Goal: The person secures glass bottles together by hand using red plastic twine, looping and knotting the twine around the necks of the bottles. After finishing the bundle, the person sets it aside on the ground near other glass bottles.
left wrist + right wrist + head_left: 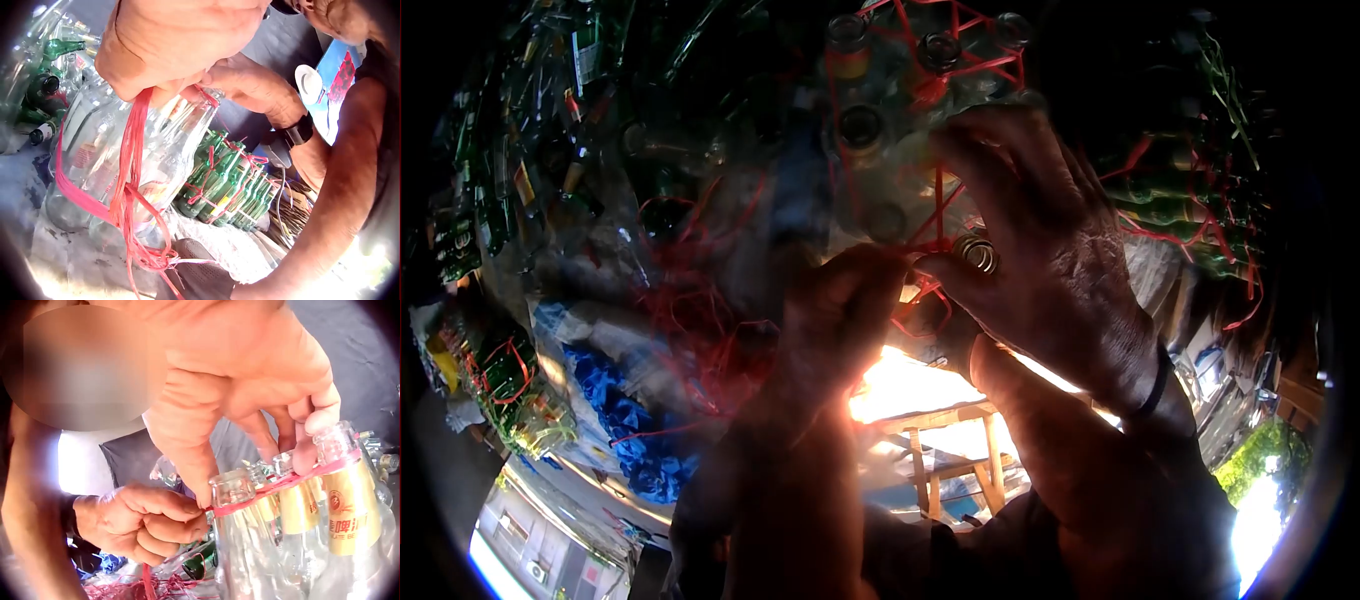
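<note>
A cluster of clear glass bottles (350, 500) with gold neck labels stands upright, and a red plastic string (275, 484) is wound round their necks. My right hand (250, 462) spans the bottle mouths, with thumb and fingertips pressing the string against the necks. My left hand (150, 519) is a fist gripping the string's free strands (128, 162), which hang down knotted beside the clear bottles (94, 144). In the head view the left hand (850, 290) sits just below the right hand (990, 200), over the bottles (860, 130).
Tied bundles of green bottles (225, 181) lie close behind the work. Loose green bottles (490, 190) are piled at the left, another red-tied green bundle (1190, 200) at the right. A blue tarp (630, 420) and a wooden frame (940, 450) lie below.
</note>
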Available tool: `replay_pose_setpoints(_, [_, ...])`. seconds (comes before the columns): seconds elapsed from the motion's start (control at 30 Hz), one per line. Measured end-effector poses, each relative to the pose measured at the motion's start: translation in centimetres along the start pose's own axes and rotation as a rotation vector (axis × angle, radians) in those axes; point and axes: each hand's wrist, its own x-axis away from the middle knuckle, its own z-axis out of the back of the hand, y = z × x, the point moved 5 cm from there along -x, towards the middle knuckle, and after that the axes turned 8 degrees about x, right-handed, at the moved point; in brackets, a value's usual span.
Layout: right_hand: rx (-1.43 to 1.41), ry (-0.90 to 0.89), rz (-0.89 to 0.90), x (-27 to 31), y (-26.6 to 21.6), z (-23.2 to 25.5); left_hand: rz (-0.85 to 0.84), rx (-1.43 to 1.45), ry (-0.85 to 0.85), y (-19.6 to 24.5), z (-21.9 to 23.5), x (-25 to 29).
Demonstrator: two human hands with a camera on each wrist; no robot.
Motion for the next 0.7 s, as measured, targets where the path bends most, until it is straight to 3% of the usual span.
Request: replay_pose_setpoints(0.7, [0.054, 0.089, 0.004, 0.4, -0.3, -0.9, -0.033, -0.196, -0.023, 1.9, 1.3, 0.0])
